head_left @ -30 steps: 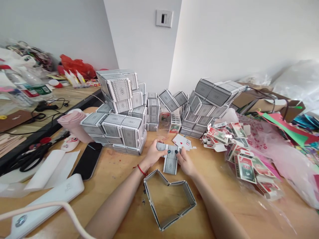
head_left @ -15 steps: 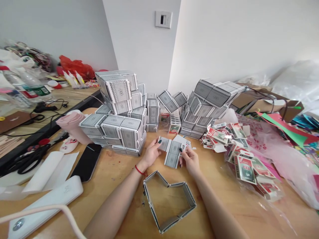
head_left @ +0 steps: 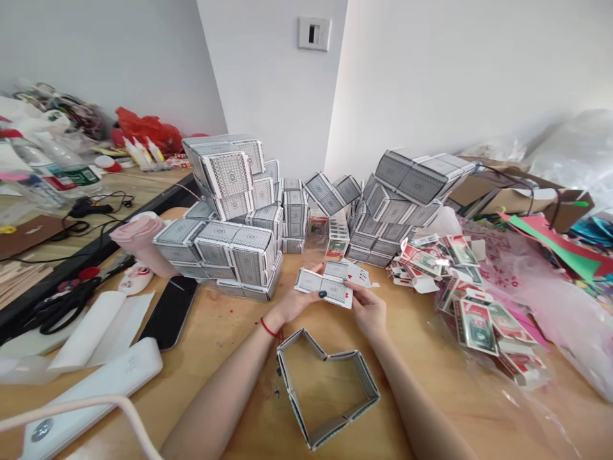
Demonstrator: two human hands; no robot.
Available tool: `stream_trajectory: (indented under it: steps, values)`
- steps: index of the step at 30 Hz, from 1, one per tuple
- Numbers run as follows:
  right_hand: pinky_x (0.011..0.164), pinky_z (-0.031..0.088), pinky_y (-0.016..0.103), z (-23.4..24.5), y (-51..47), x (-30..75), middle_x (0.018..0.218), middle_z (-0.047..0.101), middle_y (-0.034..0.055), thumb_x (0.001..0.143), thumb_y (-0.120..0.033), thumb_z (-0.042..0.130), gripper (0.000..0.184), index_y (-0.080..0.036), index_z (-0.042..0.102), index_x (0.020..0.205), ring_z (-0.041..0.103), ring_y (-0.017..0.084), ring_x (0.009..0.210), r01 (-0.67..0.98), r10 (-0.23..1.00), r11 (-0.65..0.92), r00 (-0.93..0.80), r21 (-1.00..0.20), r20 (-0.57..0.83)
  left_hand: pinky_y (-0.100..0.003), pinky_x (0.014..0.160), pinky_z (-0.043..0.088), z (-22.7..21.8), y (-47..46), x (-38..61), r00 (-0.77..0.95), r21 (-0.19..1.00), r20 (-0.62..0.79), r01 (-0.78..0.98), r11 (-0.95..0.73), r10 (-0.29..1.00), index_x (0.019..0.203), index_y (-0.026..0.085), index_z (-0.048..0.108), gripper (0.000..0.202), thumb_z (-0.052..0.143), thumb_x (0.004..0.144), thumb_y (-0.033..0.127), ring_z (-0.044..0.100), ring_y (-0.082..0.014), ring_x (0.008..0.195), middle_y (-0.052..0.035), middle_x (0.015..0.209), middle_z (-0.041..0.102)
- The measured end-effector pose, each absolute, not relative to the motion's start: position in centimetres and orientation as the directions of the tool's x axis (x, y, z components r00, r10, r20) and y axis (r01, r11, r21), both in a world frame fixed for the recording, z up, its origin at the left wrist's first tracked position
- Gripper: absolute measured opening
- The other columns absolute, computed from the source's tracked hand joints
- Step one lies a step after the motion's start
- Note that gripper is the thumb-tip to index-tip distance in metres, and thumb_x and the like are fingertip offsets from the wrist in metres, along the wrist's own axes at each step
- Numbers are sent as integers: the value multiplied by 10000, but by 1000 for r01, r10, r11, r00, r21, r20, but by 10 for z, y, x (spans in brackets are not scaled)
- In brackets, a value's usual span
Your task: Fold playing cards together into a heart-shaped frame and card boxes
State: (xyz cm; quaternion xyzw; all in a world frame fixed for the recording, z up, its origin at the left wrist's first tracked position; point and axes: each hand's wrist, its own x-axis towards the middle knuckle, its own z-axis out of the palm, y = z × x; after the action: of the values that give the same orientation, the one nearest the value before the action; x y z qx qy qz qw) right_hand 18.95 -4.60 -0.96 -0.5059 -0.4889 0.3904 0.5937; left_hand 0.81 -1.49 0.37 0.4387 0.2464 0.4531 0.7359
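Observation:
Between my two hands is a joined piece of playing cards (head_left: 320, 282), grey patterned backs up, with a red heart showing at its right edge. My left hand (head_left: 297, 303) grips it from the left, thumb on top and fingers mostly hidden underneath. At the right edge, my right hand (head_left: 368, 309) pinches it; those fingertips are partly hidden. More loose cards (head_left: 363, 275), some face up, lie just behind. Nearer to me, between my forearms, a heart-shaped frame (head_left: 353, 356) of folded cards stands on its edge on the table (head_left: 253, 358).
Stacked card blocks rise at left (head_left: 234, 246) and right (head_left: 407, 179). Red and green card boxes (head_left: 474, 326) spread over plastic at right. On the left are a phone (head_left: 170, 312), a white paper roll (head_left: 89, 326), black scissors (head_left: 71, 306) and a white device (head_left: 100, 390) with a cable.
The joined cards have turned from upright to lying sideways and tilted flatter. My left hand has shifted under them, and my right hand now sits at their right edge.

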Motion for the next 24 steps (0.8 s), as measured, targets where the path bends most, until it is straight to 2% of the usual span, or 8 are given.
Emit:
stream_trajectory:
  steps: [3, 5, 7, 10, 15, 18, 21, 24]
  values:
    - [901, 464, 393, -9, -45, 190, 991, 695, 62, 709, -314, 634, 405, -211, 598, 1099, 639, 211, 942, -40, 969, 177, 181, -983, 168, -447, 1016, 339, 1, -14, 12, 401, 829, -93, -476, 294, 911, 1165, 202, 561, 494, 685, 688, 238, 534, -247, 1118, -78, 1195, 599]
    - [850, 493, 399, -7, -44, 189, 945, 703, 68, 708, -351, 646, 504, -199, 534, 1176, 651, 217, 899, -141, 980, 128, 172, -982, 103, -453, 979, 385, 0, -13, 14, 372, 814, -134, -488, 316, 918, 1115, 182, 589, 446, 687, 682, 224, 578, -244, 1054, -75, 1120, 643]
    - [756, 531, 388, -5, -44, 188, 874, 707, 72, 701, -401, 654, 471, -176, 573, 1107, 668, 222, 803, -236, 991, 36, 130, -971, 5, -448, 944, 425, 1, -13, 15, 359, 808, -146, -495, 321, 922, 1097, 176, 594, 439, 694, 672, 211, 599, -239, 1018, -72, 1080, 662]
    - [646, 551, 351, -3, -46, 186, 756, 699, 56, 673, -455, 673, 348, -160, 650, 855, 667, 210, 667, -267, 996, -88, 5, -960, -93, -434, 901, 466, 3, -13, 16, 338, 815, -152, -488, 311, 929, 1080, 170, 593, 429, 698, 666, 209, 617, -230, 983, -75, 1057, 670]
    - [553, 540, 309, -1, -47, 185, 573, 661, 35, 636, -494, 686, 343, -164, 592, 625, 639, 184, 524, -156, 991, -135, -31, -978, -132, -400, 805, 519, 6, -15, 15, 290, 897, -140, -368, 246, 947, 1025, 158, 610, 367, 677, 669, 221, 647, -214, 883, -73, 1035, 676]
    - [555, 526, 306, -2, -47, 184, 562, 665, 42, 634, -513, 666, 355, -170, 589, 587, 639, 193, 528, -94, 992, -121, 11, -988, -122, -368, 799, 513, 6, -17, 15, 197, 980, -70, -169, 104, 978, 952, 153, 644, 288, 652, 671, 217, 644, -211, 870, -58, 976, 695]
    - [560, 501, 300, -4, -49, 182, 548, 663, 41, 672, -512, 614, 354, -177, 606, 558, 629, 198, 528, 95, 989, -78, 131, -992, -66, -336, 824, 487, 4, -18, 15, 130, 995, 32, 85, -44, 991, 803, 149, 684, 164, 647, 667, 232, 646, -214, 839, -55, 859, 716]
    - [574, 463, 289, -3, -51, 181, 508, 639, 29, 698, -460, 600, 324, -178, 622, 540, 603, 189, 519, 297, 964, -54, 264, -953, 28, -322, 810, 486, 4, -19, 15, 122, 986, 73, 141, -90, 990, 754, 159, 694, 140, 652, 664, 257, 652, -221, 818, -53, 819, 720]
